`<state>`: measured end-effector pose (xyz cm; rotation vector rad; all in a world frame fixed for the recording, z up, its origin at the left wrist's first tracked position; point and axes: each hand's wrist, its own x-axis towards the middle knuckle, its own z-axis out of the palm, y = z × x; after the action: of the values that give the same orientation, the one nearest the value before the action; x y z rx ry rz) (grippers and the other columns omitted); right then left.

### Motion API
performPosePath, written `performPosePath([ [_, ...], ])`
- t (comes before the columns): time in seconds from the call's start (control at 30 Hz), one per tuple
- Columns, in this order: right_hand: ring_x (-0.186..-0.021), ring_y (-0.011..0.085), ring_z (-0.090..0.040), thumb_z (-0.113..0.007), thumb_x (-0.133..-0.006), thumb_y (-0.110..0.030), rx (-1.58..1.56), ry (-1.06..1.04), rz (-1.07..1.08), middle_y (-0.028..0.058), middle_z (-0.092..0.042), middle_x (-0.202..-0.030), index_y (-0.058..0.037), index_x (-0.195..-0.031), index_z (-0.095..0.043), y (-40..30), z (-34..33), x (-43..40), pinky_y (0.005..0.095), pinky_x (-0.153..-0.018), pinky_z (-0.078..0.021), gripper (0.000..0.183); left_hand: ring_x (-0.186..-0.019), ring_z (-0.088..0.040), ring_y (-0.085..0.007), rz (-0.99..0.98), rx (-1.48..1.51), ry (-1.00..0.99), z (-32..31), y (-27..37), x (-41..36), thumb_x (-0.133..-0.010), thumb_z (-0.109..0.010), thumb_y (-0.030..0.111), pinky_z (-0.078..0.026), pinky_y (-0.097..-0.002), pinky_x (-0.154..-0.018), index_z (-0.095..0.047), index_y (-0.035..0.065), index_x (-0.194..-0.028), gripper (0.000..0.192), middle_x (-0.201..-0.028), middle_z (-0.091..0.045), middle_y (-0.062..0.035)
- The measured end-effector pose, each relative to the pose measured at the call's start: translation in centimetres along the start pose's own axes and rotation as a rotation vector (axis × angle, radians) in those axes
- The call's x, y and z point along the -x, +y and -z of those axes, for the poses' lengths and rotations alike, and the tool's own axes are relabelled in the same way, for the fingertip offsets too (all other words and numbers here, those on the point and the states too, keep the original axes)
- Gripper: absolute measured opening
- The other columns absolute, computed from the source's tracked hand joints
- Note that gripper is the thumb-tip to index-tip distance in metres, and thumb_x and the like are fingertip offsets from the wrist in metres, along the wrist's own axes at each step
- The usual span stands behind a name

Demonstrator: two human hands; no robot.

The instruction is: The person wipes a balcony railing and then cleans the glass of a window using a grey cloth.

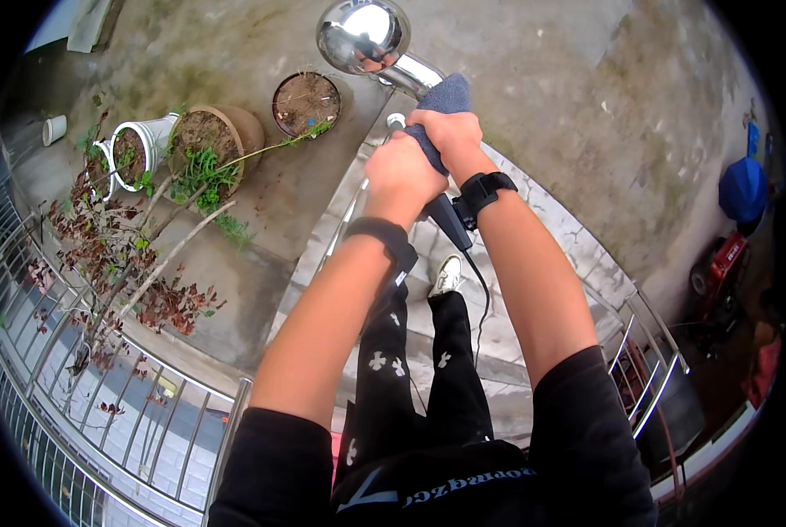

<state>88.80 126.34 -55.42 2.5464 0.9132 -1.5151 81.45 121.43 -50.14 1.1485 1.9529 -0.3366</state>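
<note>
A polished steel ball (364,39) tops a shiny metal railing tube (414,72) ahead of me. Bunched around that tube is a grey-blue cloth (447,95). My right hand (455,132) grips the cloth on the far side, nearer the ball. Closer to me, my left hand (402,168) also closes on the cloth, its fingers mostly hidden. Black straps circle both wrists. A black elongated device (451,221) with a cable (485,303) hangs beside my right wrist; how it is fastened is unclear.
Pale stone steps (551,224) lie beneath my feet. Potted plants (211,141) and a leafy branch (136,263) are on the left, beside a metal railing (162,428). Another railing (650,356) stands right, with a red machine (719,270) and a blue object (743,189) beyond.
</note>
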Motion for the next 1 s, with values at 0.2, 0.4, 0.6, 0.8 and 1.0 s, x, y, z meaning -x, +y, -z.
performPosePath([
  [0.2, -0.083, 0.0254, -0.071, -0.086, -0.051, -0.037, 0.220, -0.111, 0.192, 0.0191, -0.072, -0.093, 0.0089, -0.085, -0.071, -1.9, 1.8, -4.8, 0.0347, -0.074, -0.0566, 0.060, -0.092, -0.071, -0.0284, -0.029, 0.085, -0.124, 0.8, 2.6, -2.8, -0.057, -0.082, 0.035, -0.056, -0.0370, -0.082, -0.071, 0.0035, -0.093, 0.049, -0.096, -0.072, -0.0150],
  [0.4, -0.094, 0.0319, -0.071, -0.084, -0.051, -0.039, 0.593, -0.217, 0.547, 0.0214, -0.071, -0.103, 0.0037, -0.095, -0.072, -3.6, 0.6, -5.5, 0.0359, -0.084, -0.0567, 0.062, -0.094, -0.070, -0.0298, 0.009, 0.199, -0.138, -0.1, 1.2, -4.0, -0.055, -0.083, 0.042, -0.056, -0.0380, -0.082, -0.073, 0.0016, -0.089, 0.054, -0.098, -0.072, -0.0166],
  [0.6, -0.084, 0.0353, -0.068, -0.080, -0.059, -0.047, 0.740, -0.445, 0.927, 0.0221, -0.071, -0.091, -0.0092, -0.101, -0.070, -5.2, 0.6, -10.1, 0.0411, -0.077, -0.0545, 0.058, -0.092, -0.070, -0.0301, 0.067, 0.260, -0.090, 0.3, 2.7, -4.8, -0.056, -0.081, 0.044, -0.055, -0.0371, -0.082, -0.073, 0.0010, -0.088, 0.054, -0.097, -0.072, -0.0175],
  [0.8, -0.066, 0.0356, -0.064, -0.080, -0.058, -0.061, 0.516, -0.627, 1.107, 0.0260, -0.065, -0.071, 0.0116, -0.074, -0.065, -4.8, -0.4, -13.2, 0.0426, -0.065, -0.0518, 0.076, -0.092, -0.069, -0.0298, 0.108, 0.308, -0.053, 0.5, 3.8, -4.9, -0.058, -0.081, 0.042, -0.055, -0.0374, -0.083, -0.070, -0.0019, -0.092, 0.056, -0.097, -0.071, -0.0182],
  [1.0, -0.086, 0.0306, -0.067, -0.076, -0.070, -0.050, 0.636, -0.802, 1.070, 0.0146, -0.072, -0.095, -0.0171, -0.116, -0.070, -6.3, 0.5, -13.0, 0.0386, -0.082, -0.0504, 0.057, -0.093, -0.069, -0.0298, 0.177, 0.296, -0.044, 0.9, 4.3, -4.9, -0.059, -0.081, 0.042, -0.055, -0.0380, -0.083, -0.069, -0.0009, -0.096, 0.058, -0.099, -0.071, -0.0177],
])
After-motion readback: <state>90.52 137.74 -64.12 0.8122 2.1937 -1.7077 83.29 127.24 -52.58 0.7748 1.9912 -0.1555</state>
